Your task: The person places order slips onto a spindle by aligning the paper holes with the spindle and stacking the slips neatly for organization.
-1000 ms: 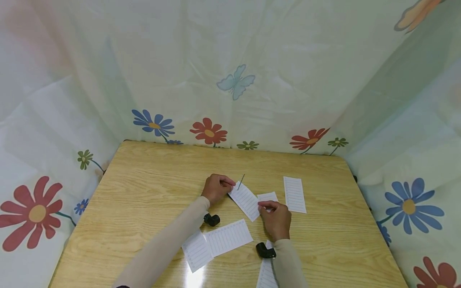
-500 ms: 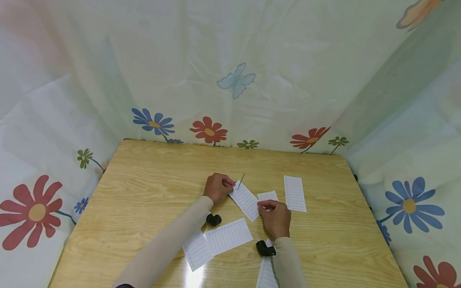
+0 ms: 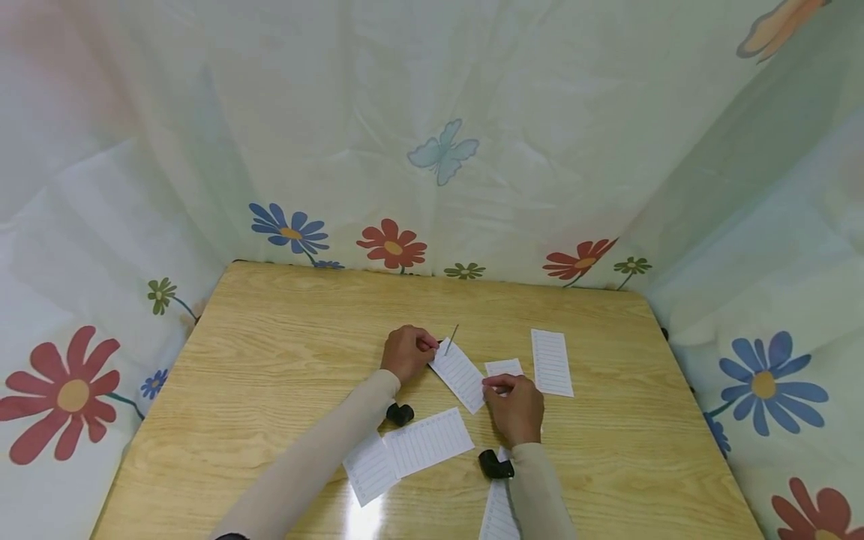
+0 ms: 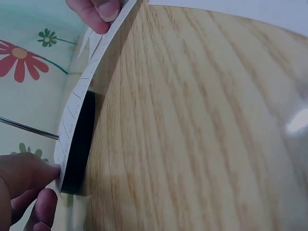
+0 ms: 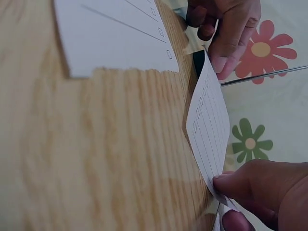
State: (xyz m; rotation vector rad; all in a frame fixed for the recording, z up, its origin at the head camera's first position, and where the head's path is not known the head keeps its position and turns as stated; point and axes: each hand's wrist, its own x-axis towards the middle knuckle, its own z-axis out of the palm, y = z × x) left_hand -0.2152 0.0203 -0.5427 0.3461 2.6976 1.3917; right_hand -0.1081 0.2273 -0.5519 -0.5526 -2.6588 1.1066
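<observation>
A lined checklist slip point(image 3: 461, 376) with small tick boxes lies over the black base point(image 4: 79, 144) of a paper spike. The thin metal spike point(image 3: 452, 339) stands up from the slip's far end. My left hand point(image 3: 408, 354) pinches the slip's far left corner, right beside the base. At the near right end, my right hand point(image 3: 518, 409) pinches the slip between thumb and forefinger. In the right wrist view the slip point(image 5: 208, 120) bows between the two hands. A smaller slip point(image 3: 503, 367) lies just behind the right fingers, partly covered.
Two overlapping slips, one broad point(image 3: 429, 442) and one tilted point(image 3: 370, 469), lie on the wooden table point(image 3: 304, 322) near the left forearm. Another slip point(image 3: 500, 510) sits partly under the right forearm. A further slip point(image 3: 552, 363) lies at far right. A flowered curtain point(image 3: 445, 90) surrounds the table.
My left wrist and forearm have shifted slightly to the right since one second ago. Both hands keep their hold, and the slip stays almost in place.
</observation>
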